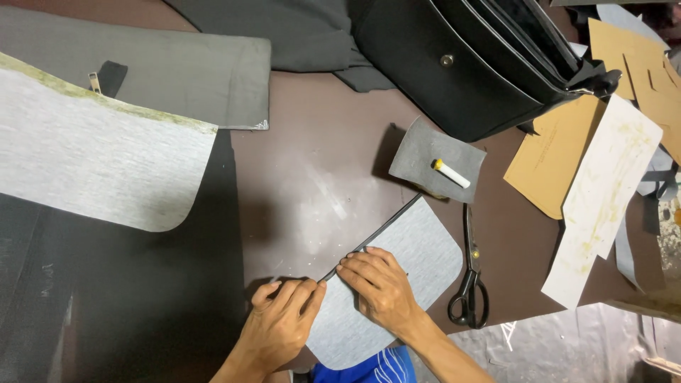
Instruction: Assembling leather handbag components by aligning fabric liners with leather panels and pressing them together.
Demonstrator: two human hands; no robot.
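Note:
A grey rounded panel (418, 248) of stiff material lies on the brown table (312, 177), with a thin dark strip along its upper left edge. My left hand (280, 323) presses its fingertips on that edge at the panel's lower left. Beside it, my right hand (379, 287) lies flat on the panel, fingers pointing left toward the edge. Neither hand holds a tool.
Black scissors (469, 284) lie just right of the panel. A small grey patch (425, 152) with a white chalk stick (451, 174) sits above. A black bag (475, 64) stands at the back. Brown and white card patterns (603, 184) lie right; large grey sheets (92, 156) lie left.

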